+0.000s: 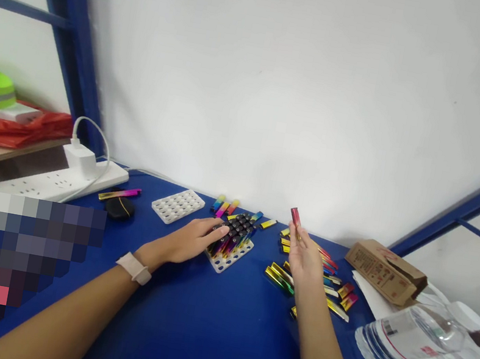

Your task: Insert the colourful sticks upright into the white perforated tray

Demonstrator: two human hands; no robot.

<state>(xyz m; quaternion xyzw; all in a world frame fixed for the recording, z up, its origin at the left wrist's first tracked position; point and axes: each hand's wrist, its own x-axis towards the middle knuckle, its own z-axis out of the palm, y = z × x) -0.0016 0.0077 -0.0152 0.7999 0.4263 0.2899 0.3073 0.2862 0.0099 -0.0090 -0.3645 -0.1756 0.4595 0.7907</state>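
My left hand (pixel 196 239) rests against the left side of a cluster of shiny, black-topped tubes (pixel 237 232). These tubes stand in a white perforated tray (pixel 225 263) on the blue table (pixel 203 334). Raised over the right part of the table, my right hand (pixel 306 256) holds a red metallic tube (pixel 295 215) upright between its fingers. Around and under that hand lie several loose metallic tubes (pixel 281 278) in yellow, green, red and blue. A few more short colored tubes (pixel 223 206) lie behind the cluster.
Left of the cluster is another white perforated tray (pixel 178 206). A black pouch (pixel 120 208), a pink-yellow tube (pixel 119 194) and a white power strip (pixel 58 181) sit further left. On the right are a cardboard box (pixel 386 271) and a plastic bottle (pixel 408 334) lying on its side.
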